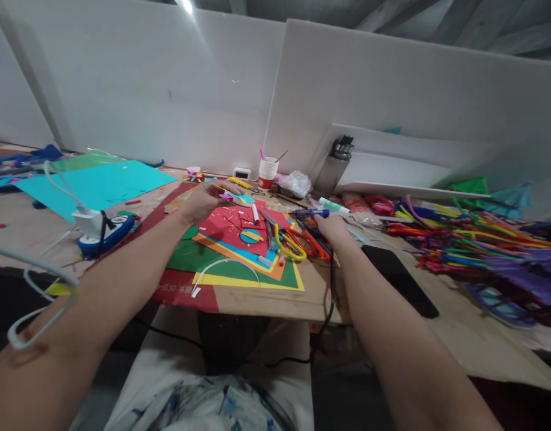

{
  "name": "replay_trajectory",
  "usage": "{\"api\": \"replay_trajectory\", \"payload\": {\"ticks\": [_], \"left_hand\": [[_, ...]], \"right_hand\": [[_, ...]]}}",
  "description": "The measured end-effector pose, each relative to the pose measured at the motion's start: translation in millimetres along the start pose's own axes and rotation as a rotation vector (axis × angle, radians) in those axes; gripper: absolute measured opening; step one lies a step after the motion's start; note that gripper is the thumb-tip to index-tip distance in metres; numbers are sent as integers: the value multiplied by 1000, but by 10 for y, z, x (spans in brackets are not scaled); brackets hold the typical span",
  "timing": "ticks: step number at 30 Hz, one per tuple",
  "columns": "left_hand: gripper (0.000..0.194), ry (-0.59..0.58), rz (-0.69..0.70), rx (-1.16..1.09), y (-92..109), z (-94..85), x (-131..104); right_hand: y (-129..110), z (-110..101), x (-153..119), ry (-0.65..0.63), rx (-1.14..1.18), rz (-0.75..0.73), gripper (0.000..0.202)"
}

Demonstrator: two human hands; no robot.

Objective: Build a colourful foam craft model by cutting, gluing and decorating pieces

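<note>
My left hand (207, 202), at the far left of the paper pile, pinches a small paper cutout (243, 200) with light blue, pink and yellow parts. My right hand (331, 227) is closed around a blue glue gun (319, 212), its black cord (332, 281) hanging over the table edge. Between the hands lies a stack of red paper (224, 221), orange, blue, green and yellow sheets. Yellow-handled scissors (282, 244) and orange-handled scissors (307, 240) rest at its right side. A blue paper disc (252, 237) with yellow strips lies on the red sheet.
A blue power strip (108, 232) with a white charger and looping cable stands left. Cyan paper (109, 187) lies behind it. Paper cups (268, 172), a dark-lidded bottle (334, 166) and a glue stick (333, 206) are at the back. Right are a phone (398, 278) and pipe cleaners (459, 230).
</note>
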State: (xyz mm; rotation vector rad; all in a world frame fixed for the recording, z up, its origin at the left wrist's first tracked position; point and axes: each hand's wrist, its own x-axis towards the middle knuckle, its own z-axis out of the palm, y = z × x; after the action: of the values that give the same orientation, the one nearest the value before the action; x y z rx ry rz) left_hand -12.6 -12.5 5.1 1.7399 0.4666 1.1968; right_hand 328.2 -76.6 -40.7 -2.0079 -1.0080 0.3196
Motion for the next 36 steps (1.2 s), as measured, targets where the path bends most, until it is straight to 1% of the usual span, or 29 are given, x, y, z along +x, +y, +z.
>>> {"api": "replay_trajectory", "payload": {"ticks": [2, 3, 4, 5, 6, 7, 9, 10, 11, 13, 14, 17, 19, 24, 29, 32, 36], "left_hand": [[36, 3, 6, -10, 14, -1, 0], [37, 6, 1, -16, 28, 2, -1], [38, 8, -5, -20, 44, 7, -4], [38, 11, -11, -22, 59, 12, -7], [37, 13, -16, -21, 74, 16, -9], [36, 15, -19, -20, 86, 21, -12], [35, 21, -23, -22, 102, 28, -15], [35, 27, -28, -27, 107, 33, -15], [35, 33, -33, -33, 111, 37, -16], [34, 45, -40, -42, 112, 48, -15], [34, 49, -41, -45, 110, 54, -15], [33, 48, -37, -50, 102, 67, -18], [32, 37, -42, -44, 101, 72, -25], [28, 27, -70, -6, 127, 87, -45], [33, 19, -65, -15, 107, 93, -44], [35, -12, -48, -14, 78, 84, -44], [32, -46, -58, -27, 62, 79, -50]], "right_hand": [[-12, -82, -59, 45, -43, -60, 16], [-42, -111, -113, 80, -61, -116, 17], [-90, -123, -183, 122, -83, -216, 18], [-157, -117, -270, 162, -88, -357, 17], [-239, -90, -372, 123, -77, -505, 12], [-333, -45, -485, 11, -63, -629, 9], [-530, 80, -722, -145, -55, -725, 8], [-621, 149, -835, -274, -90, -792, 10], [-700, 215, -935, -349, -134, -839, 12], [-813, 322, -1082, -423, -271, -864, 14], [-847, 360, -1125, -436, -339, -879, 16], [-878, 423, -1152, -469, -477, -871, 16], [-868, 437, -1121, -484, -490, -845, 16], [-843, 443, -1059, -482, -437, -785, 19], [-862, 441, -1094, -461, -561, -799, 18], [-877, 444, -1106, -454, -603, -791, 19], [-860, 445, -1075, -489, -537, -762, 18]]}}
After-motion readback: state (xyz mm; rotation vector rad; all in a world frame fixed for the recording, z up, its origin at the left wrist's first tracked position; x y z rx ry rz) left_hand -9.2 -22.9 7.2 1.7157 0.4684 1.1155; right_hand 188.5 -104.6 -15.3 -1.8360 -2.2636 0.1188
